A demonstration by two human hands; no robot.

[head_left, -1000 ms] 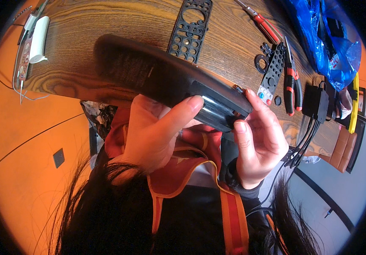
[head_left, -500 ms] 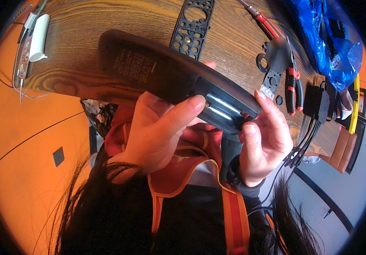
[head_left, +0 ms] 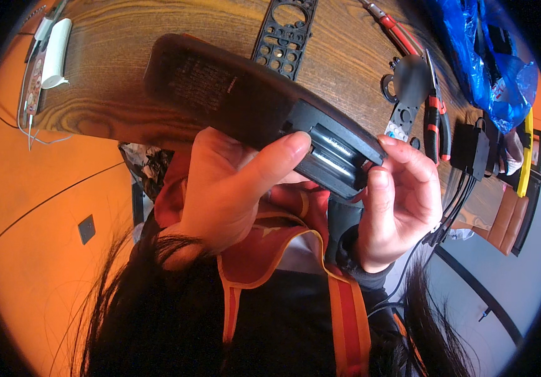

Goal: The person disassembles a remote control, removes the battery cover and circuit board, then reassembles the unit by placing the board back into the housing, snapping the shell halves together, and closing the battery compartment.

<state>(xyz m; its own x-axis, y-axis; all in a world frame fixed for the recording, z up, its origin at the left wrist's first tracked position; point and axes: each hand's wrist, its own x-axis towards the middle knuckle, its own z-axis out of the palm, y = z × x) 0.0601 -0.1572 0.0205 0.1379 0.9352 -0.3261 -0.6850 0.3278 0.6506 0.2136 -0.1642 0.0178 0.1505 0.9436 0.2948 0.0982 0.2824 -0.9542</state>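
The handset (head_left: 214,81) under my fingers (head_left: 411,157) looks of dark, rather matt plastic; its two batteries (head_left: 334,147) are smooth and glossy. The counter (head_left: 113,56) is wood with strong grain. In upper right of the frame, the bag (head_left: 477,69) is shiny, wrinkled plastic. My red garment (head_left: 251,259) is soft-looking cloth.

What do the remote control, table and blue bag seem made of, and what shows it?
Remote control: probably hard plastic, matte black, smoothly moulded curves.
Table: wood or wood-look laminate, satin; wavy grain shows.
Blue bag: likely thin, glossy plastic; bright creases.
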